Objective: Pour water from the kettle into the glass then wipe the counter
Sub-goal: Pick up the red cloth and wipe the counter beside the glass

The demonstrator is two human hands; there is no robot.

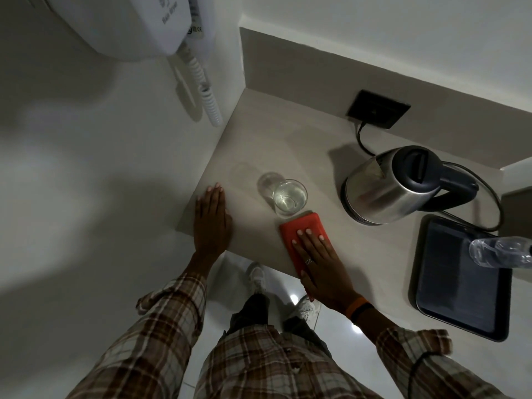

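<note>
With water seen in the glass (289, 197) and the steel kettle (383, 187) set back on its base at the right, pouring is judged done and wiping begun: an orange cloth (302, 230) is pressed flat under the open right hand (319, 266), while the open left hand (211, 223) is rested on the worktop (288, 145).

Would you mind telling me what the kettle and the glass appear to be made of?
Kettle: body looks like brushed stainless steel, given its silvery sheen and soft reflections; the lid and handle look like dark matte plastic. Glass: clear glass probably, since the counter shows through it.
</note>
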